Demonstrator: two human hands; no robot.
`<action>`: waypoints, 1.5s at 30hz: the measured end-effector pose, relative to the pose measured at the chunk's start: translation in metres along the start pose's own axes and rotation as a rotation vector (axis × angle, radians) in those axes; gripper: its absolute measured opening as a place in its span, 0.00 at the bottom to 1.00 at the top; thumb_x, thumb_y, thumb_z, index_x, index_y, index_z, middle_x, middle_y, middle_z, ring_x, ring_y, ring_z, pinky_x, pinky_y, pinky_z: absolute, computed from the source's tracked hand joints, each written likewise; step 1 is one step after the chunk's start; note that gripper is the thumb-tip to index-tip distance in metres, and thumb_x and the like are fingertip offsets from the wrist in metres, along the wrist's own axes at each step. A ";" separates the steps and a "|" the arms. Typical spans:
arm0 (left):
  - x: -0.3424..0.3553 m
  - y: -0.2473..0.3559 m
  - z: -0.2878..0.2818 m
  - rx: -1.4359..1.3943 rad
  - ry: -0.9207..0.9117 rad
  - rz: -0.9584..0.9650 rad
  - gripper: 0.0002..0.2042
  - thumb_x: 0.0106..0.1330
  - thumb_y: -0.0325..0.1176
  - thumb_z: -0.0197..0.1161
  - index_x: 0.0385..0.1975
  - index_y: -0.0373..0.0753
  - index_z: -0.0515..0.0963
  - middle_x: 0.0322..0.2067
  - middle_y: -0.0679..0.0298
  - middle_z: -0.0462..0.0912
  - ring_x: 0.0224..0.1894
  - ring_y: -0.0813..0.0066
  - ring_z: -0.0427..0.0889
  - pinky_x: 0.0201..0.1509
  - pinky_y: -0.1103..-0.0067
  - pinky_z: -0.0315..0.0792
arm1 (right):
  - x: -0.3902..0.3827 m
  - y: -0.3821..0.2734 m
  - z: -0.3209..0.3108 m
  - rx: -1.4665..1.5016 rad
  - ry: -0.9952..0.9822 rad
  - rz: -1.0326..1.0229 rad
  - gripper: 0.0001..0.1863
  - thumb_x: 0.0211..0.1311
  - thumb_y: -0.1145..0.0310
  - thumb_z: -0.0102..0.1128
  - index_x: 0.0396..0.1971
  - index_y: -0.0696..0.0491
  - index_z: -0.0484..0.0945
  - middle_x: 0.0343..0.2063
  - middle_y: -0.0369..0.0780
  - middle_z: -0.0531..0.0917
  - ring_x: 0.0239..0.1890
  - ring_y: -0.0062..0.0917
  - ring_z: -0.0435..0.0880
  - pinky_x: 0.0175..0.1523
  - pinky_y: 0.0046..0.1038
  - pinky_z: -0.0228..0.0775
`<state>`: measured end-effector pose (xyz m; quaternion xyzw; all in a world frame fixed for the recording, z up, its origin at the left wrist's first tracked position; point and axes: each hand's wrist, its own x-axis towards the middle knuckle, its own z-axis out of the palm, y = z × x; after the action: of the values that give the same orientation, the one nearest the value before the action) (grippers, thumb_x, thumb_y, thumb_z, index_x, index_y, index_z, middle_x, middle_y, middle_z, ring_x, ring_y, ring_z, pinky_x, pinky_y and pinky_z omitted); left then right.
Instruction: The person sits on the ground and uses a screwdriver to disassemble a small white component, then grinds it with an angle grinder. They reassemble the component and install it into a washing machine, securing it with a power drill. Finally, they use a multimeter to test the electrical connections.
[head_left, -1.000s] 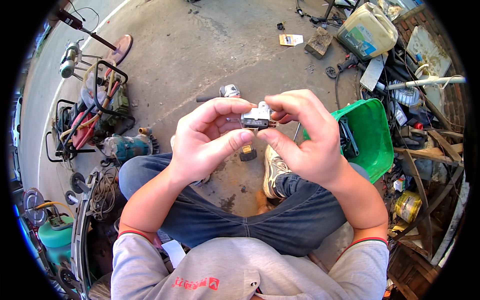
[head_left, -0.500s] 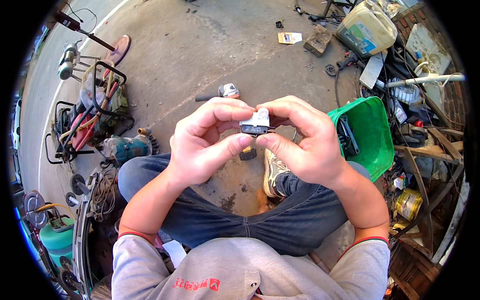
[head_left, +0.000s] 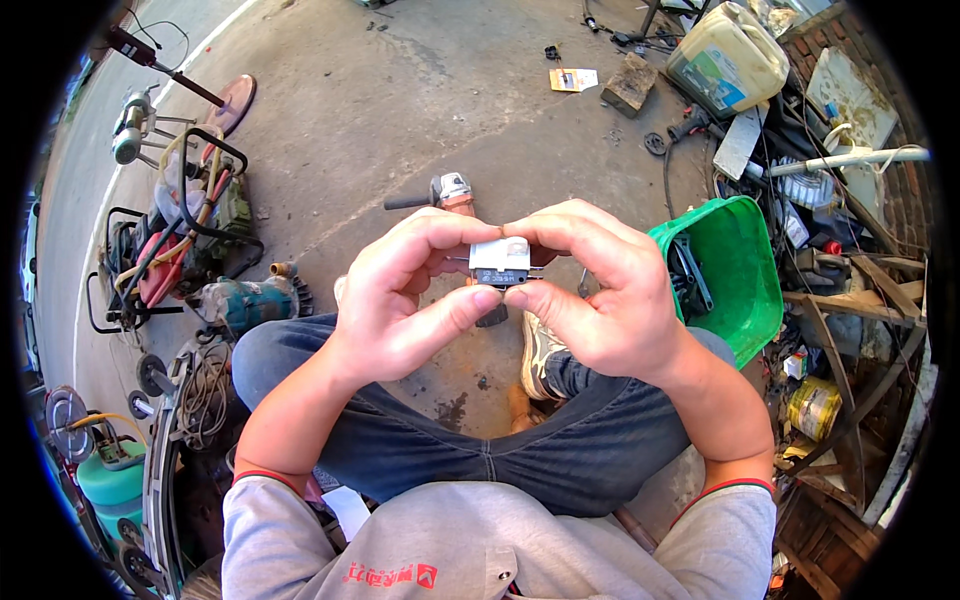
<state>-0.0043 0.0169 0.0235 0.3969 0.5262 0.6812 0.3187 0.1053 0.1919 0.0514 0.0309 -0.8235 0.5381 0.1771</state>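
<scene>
Between my two hands is a small electrical switch (head_left: 501, 262) with a white upper part, a black body and thin metal terminals at its sides. My left hand (head_left: 395, 300) pinches its left end between thumb and fingers. From the other side my right hand (head_left: 618, 295) grips it the same way, and the two thumb tips nearly meet under its lower edge. Behind the hands an angle grinder (head_left: 456, 190) lies on the ground, its lower part partly hidden by my fingers. My shoe (head_left: 540, 355) shows below the right hand.
A green bin (head_left: 755, 290) holding wrenches (head_left: 692, 272) lies tipped at the right, beside a scrap heap with a plastic jerrycan (head_left: 727, 60). A brick (head_left: 630, 85) sits farther off. To the left stand a framed machine (head_left: 165, 230), a teal pump motor (head_left: 245, 302) and a green tank (head_left: 112, 478).
Both hands have come slightly lower and to the left with the switch. The switch has tilted a little, so its black face shows more squarely.
</scene>
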 end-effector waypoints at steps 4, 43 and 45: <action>0.000 -0.003 0.004 0.012 0.018 0.009 0.18 0.60 0.22 0.63 0.50 0.28 0.70 0.47 0.57 0.72 0.51 0.71 0.76 0.56 0.75 0.73 | -0.001 0.001 0.001 -0.033 0.024 -0.027 0.15 0.46 0.81 0.65 0.37 0.62 0.77 0.33 0.46 0.80 0.32 0.32 0.82 0.38 0.27 0.74; 0.002 -0.005 0.010 -0.038 0.149 0.083 0.19 0.57 0.22 0.65 0.48 0.29 0.70 0.42 0.62 0.71 0.43 0.78 0.76 0.47 0.79 0.73 | -0.005 0.007 0.020 0.105 0.066 0.016 0.18 0.47 0.81 0.65 0.41 0.62 0.74 0.33 0.46 0.79 0.33 0.31 0.82 0.37 0.26 0.74; 0.002 -0.004 0.010 -0.022 0.151 0.082 0.18 0.57 0.22 0.65 0.47 0.29 0.70 0.42 0.61 0.71 0.43 0.78 0.75 0.47 0.80 0.73 | -0.004 0.006 0.019 0.037 0.063 -0.021 0.18 0.47 0.81 0.65 0.41 0.62 0.74 0.33 0.46 0.79 0.32 0.31 0.82 0.36 0.27 0.74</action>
<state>0.0036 0.0241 0.0211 0.3621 0.5243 0.7276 0.2543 0.1031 0.1767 0.0382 0.0256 -0.8071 0.5520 0.2079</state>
